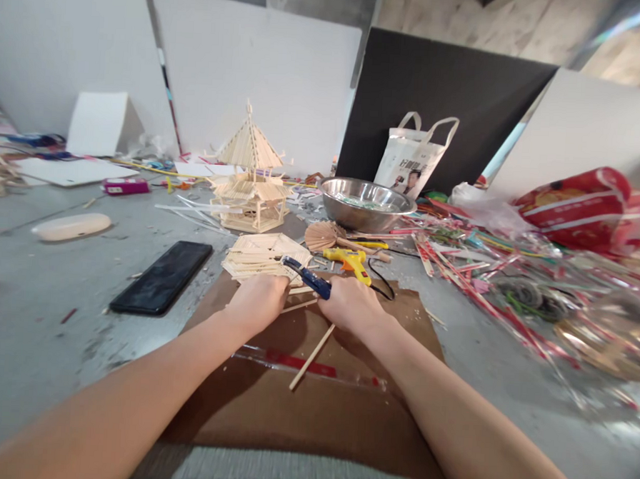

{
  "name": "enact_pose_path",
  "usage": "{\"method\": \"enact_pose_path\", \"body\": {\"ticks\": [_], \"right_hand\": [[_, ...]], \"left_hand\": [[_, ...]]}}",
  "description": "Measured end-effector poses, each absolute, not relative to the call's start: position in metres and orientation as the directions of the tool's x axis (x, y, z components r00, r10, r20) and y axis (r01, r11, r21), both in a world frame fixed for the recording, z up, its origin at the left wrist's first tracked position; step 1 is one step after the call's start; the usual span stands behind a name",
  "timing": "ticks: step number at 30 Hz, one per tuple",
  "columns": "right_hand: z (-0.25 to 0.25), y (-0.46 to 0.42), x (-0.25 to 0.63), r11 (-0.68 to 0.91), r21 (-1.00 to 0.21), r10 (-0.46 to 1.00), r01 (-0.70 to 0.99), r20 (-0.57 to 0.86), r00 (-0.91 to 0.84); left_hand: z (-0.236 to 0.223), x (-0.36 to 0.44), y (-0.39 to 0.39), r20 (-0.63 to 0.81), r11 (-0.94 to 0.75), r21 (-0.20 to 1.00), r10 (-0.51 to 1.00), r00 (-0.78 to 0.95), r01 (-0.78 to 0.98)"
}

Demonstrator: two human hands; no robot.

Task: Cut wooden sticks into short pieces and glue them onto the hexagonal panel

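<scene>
My right hand [352,302] is closed around a dark blue hand tool [315,278], whose narrow metallic end points left; its exact kind is unclear. Opposite it, my left hand [259,298] is closed, with its fingertips near the tool's end; what they pinch is hidden. Just beyond both hands lies a flat panel of pale wooden sticks [265,254]. One loose wooden stick [312,357] slants across the brown mat [268,415], its upper end by my right hand. Under it lies a clear plastic wrapper [313,366] with red print.
Behind the panel stands a stick-built pagoda model [250,186]. A yellow glue gun [348,261] and a steel bowl [365,202] are to its right. The phone [162,278] and white case [71,226] lie left. Wrappers and sticks [488,298] clutter the right side.
</scene>
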State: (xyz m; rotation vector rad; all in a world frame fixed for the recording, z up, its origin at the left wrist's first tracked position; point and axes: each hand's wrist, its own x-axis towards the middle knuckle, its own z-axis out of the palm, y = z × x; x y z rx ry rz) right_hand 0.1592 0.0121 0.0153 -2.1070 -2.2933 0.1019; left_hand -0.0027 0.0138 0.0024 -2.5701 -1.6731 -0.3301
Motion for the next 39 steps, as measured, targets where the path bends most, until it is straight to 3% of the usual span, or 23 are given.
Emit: {"method": "enact_pose_path", "body": {"ticks": [19,24,30,39], "right_hand": [[0.007,0.021,0.168,0.013,-0.038,1.000,0.999,0.027,-0.012],[0.002,0.020,0.171,-0.007,-0.008,0.996,1.000,0.093,0.008],[0.002,0.019,0.178,0.032,0.090,0.959,0.995,0.276,-0.056],[0.002,0.021,0.183,-0.020,0.144,0.961,0.989,0.275,-0.021]], "left_hand": [[0.001,-0.007,0.018,0.192,-0.365,0.061,0.918,0.348,0.929],[0.001,-0.012,0.020,0.223,-0.318,0.059,0.928,0.298,0.946],[0.002,-0.017,0.025,0.232,-0.252,0.049,0.944,0.235,0.966],[0.002,-0.027,0.032,0.249,-0.189,0.010,0.951,0.181,0.982]]}}
